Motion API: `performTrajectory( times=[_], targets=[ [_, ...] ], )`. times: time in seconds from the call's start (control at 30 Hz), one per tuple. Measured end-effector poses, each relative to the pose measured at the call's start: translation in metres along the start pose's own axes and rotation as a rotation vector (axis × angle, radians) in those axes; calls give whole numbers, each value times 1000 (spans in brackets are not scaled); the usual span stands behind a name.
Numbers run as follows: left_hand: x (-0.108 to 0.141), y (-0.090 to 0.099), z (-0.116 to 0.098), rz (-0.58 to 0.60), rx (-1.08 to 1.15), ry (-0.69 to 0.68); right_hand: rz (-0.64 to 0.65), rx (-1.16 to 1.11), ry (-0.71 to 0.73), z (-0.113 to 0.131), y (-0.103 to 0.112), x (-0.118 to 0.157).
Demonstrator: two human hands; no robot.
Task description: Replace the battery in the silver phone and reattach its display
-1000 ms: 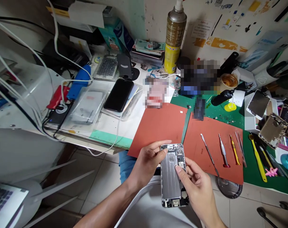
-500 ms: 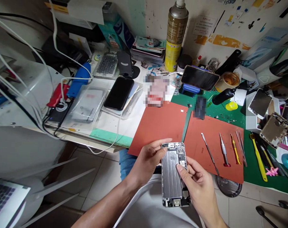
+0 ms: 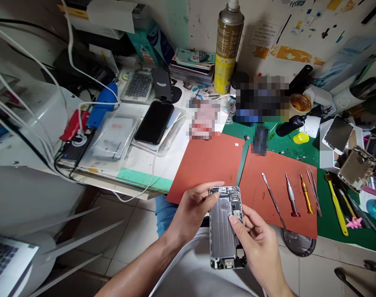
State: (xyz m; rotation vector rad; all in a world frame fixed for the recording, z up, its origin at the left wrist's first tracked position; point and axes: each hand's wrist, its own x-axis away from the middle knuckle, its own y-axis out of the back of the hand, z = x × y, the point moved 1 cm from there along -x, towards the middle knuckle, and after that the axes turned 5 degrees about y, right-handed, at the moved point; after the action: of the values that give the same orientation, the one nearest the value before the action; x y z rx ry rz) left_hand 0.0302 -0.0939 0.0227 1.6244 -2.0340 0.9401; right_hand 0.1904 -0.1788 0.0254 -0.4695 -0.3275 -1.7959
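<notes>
An opened smartphone (image 3: 223,235), its screen off and its inner parts bare, is held between both hands over the lap, at the front edge of the workbench. My left hand (image 3: 195,206) is closed on its upper left corner, the thumb lying on the parts at the top. On the right edge, my right hand (image 3: 257,237) grips the phone with the thumb pressed near the middle of the inside. The long silvery battery (image 3: 223,231) fills much of the housing. Fingers behind the phone are partly hidden.
Red mats (image 3: 206,165) lie on the bench. To the right are a metal spudger (image 3: 273,200), a silver screwdriver (image 3: 290,194), a gold screwdriver (image 3: 306,194), tweezers (image 3: 314,192) and a yellow brush (image 3: 338,206). A black phone (image 3: 154,122) rests left; a spray can (image 3: 228,49) stands behind.
Almost nothing differs. Both hands keep the same hold on the smartphone, and the whole view has shifted very slightly.
</notes>
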Motion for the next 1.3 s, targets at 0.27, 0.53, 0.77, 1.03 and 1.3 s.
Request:
performTrajectory(
  times=[0.27,0.53,0.77,1.03,1.3],
  targets=[
    [2,6,-5,48,44,25,119,-256,-159,10,0,2],
    [0,10,-7,41,56,19,46,-261,-223,33,-6,3],
    [0,9,-7,21,69,24,46,-338,-231,36,-9,3],
    [-2,9,-7,32,37,-16,53,-389,-247,39,-11,3],
    [-3,11,-3,27,33,-39,69,-415,-233,35,-9,3]
  ],
)
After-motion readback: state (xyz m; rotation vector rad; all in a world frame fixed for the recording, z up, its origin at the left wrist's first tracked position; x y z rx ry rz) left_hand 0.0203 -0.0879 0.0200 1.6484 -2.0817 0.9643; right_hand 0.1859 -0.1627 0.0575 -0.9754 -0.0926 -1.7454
